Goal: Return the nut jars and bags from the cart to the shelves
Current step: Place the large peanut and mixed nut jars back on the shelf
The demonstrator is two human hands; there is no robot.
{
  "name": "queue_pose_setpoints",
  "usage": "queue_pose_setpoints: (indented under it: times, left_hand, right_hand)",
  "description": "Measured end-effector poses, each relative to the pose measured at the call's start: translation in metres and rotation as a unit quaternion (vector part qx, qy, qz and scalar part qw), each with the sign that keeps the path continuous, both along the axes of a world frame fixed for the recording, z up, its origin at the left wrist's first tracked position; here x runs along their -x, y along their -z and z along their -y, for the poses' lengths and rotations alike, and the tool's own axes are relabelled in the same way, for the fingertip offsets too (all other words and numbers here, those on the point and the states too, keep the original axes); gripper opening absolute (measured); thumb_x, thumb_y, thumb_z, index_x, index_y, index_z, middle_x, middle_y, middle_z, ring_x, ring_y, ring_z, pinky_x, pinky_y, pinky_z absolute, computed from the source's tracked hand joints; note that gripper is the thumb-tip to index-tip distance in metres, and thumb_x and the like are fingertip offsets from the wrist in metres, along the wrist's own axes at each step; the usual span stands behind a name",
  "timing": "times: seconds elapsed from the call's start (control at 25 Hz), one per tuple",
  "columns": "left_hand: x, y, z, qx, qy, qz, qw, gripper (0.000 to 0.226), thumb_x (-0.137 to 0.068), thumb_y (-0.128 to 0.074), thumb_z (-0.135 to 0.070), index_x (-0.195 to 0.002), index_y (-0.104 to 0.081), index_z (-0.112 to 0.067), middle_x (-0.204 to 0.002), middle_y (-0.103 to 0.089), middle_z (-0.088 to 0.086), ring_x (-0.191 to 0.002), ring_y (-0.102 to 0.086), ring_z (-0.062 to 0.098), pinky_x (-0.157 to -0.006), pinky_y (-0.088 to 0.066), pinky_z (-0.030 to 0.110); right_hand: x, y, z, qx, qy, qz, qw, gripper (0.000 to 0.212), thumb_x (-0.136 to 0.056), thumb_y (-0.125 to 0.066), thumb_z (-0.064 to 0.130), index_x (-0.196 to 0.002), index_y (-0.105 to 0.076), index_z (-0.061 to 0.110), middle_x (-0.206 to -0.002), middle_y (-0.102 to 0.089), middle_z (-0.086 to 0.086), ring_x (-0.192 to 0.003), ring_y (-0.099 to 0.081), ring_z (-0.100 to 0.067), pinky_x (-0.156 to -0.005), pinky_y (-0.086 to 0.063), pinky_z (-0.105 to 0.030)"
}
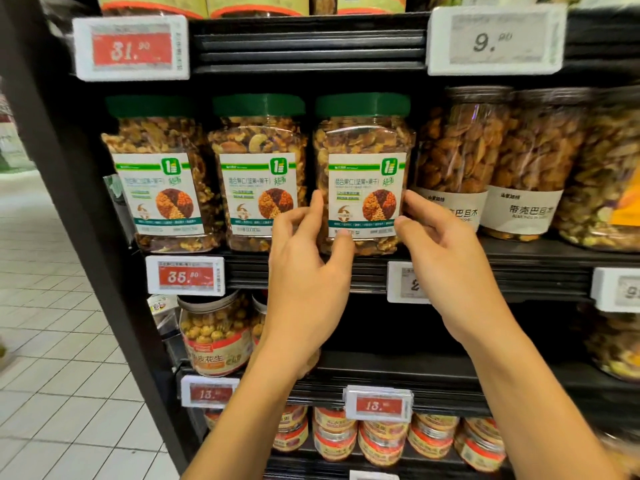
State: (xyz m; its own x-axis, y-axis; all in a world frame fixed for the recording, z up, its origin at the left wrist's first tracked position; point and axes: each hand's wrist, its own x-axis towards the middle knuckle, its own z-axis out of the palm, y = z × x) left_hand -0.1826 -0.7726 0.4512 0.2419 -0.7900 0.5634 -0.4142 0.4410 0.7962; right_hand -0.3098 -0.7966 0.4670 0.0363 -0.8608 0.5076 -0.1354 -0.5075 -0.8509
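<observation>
On the black shelf (540, 259), the clear plastic mixed-nut jar with the green lid (363, 140) stands upright, third in line beside two matching jars (258, 168). And the left hand (304, 271) grips its left side, the right hand (446, 258) its right, both clamped low by the white label (360, 188).

Both bare forearms reach up from the near edge toward the far shelf, drawing closer together. The left hand (308, 271) and right hand (446, 268) flank one jar (363, 143), each pinching it, curled fingers on its side and thumb on its front.
</observation>
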Motion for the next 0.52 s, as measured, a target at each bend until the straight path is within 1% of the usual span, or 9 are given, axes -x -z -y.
queue_pose_setpoints:
  times: [0.08, 0.16, 0.24, 0.28, 0.32, 0.36, 0.44, 0.52]
  left_hand:
    - [-0.001, -0.001, 0.003, -0.005, 0.005, 0.008, 1.0, 0.055, -0.094, -0.052, -0.025, -0.146, -0.032, -0.021, -0.119, -0.041, -0.011, -0.107, -0.048, 0.001, -0.091, -0.037, 0.014]
    - [-0.005, -0.002, 0.001, -0.003, 0.006, -0.003, 1.0, 0.051, -0.094, -0.052, -0.025, -0.143, -0.038, -0.021, -0.122, -0.045, -0.012, -0.109, -0.049, 0.0, -0.093, -0.039, 0.015]
    - [-0.011, 0.002, -0.01, 0.013, -0.004, -0.037, 0.999, 0.04, -0.094, -0.053, -0.022, -0.134, -0.051, -0.022, -0.12, -0.056, -0.012, -0.107, -0.054, -0.004, -0.093, -0.042, 0.013]
    - [-0.016, 0.008, -0.021, 0.017, -0.013, -0.062, 0.998, 0.032, -0.094, -0.053, -0.019, -0.126, -0.057, -0.023, -0.115, -0.061, -0.011, -0.104, -0.057, -0.004, -0.092, -0.044, 0.014]
    - [-0.022, 0.017, -0.038, 0.011, -0.024, -0.092, 0.995, 0.025, -0.094, -0.053, -0.016, -0.117, -0.061, -0.025, -0.11, -0.066, -0.008, -0.1, -0.06, -0.001, -0.091, -0.047, 0.017]
    - [-0.027, 0.028, -0.057, -0.002, -0.031, -0.122, 0.992, 0.021, -0.093, -0.054, -0.014, -0.108, -0.063, -0.025, -0.103, -0.069, -0.005, -0.094, -0.064, 0.003, -0.088, -0.049, 0.02]
    - [-0.035, 0.058, -0.108, -0.035, -0.064, -0.171, 0.983, 0.018, -0.093, -0.052, -0.01, -0.098, -0.065, -0.021, -0.089, -0.071, -0.003, -0.08, -0.066, 0.005, -0.078, -0.052, 0.019]
    - [-0.039, 0.096, -0.176, -0.067, -0.151, -0.229, 0.959, 0.021, -0.095, -0.047, -0.006, -0.093, -0.065, -0.016, -0.079, -0.07, -0.004, -0.071, -0.064, 0.005, -0.07, -0.051, 0.015]
  right_hand:
    - [0.0, -0.001, 0.003, -0.008, -0.006, 0.004, 1.0, 0.036, -0.095, -0.046, 0.012, -0.13, -0.053, 0.019, -0.129, -0.055, -0.004, -0.113, -0.057, -0.003, -0.1, -0.045, -0.024]
    - [0.0, 0.002, 0.001, -0.006, 0.012, -0.008, 1.0, 0.036, -0.096, -0.046, 0.012, -0.131, -0.052, 0.017, -0.131, -0.053, -0.001, -0.113, -0.055, -0.002, -0.098, -0.044, -0.017]
    - [0.002, 0.007, -0.01, 0.051, 0.087, -0.018, 0.995, 0.031, -0.095, -0.047, 0.017, -0.125, -0.054, 0.018, -0.125, -0.054, 0.001, -0.108, -0.053, 0.001, -0.092, -0.042, -0.008]
    - [0.001, 0.012, -0.02, 0.088, 0.099, -0.009, 0.991, 0.026, -0.094, -0.048, 0.019, -0.118, -0.057, 0.021, -0.119, -0.055, 0.002, -0.103, -0.055, 0.0, -0.088, -0.043, -0.008]
    - [-0.003, 0.02, -0.033, 0.105, 0.072, 0.002, 0.992, 0.021, -0.092, -0.047, 0.022, -0.109, -0.06, 0.024, -0.113, -0.058, 0.002, -0.1, -0.057, -0.001, -0.086, -0.044, -0.01]
    - [-0.009, 0.032, -0.046, 0.1, 0.02, 0.011, 0.995, 0.019, -0.091, -0.045, 0.023, -0.102, -0.061, 0.026, -0.107, -0.061, 0.001, -0.098, -0.06, -0.005, -0.084, -0.047, -0.016]
    - [-0.028, 0.063, -0.075, 0.041, -0.123, 0.003, 0.992, 0.02, -0.089, -0.045, 0.024, -0.095, -0.063, 0.027, -0.101, -0.065, 0.001, -0.094, -0.064, -0.01, -0.082, -0.05, -0.023]
    - [-0.051, 0.1, -0.112, -0.04, -0.262, -0.01, 0.964, 0.021, -0.089, -0.044, 0.024, -0.093, -0.064, 0.026, -0.094, -0.068, 0.006, -0.088, -0.065, -0.007, -0.078, -0.05, -0.021]
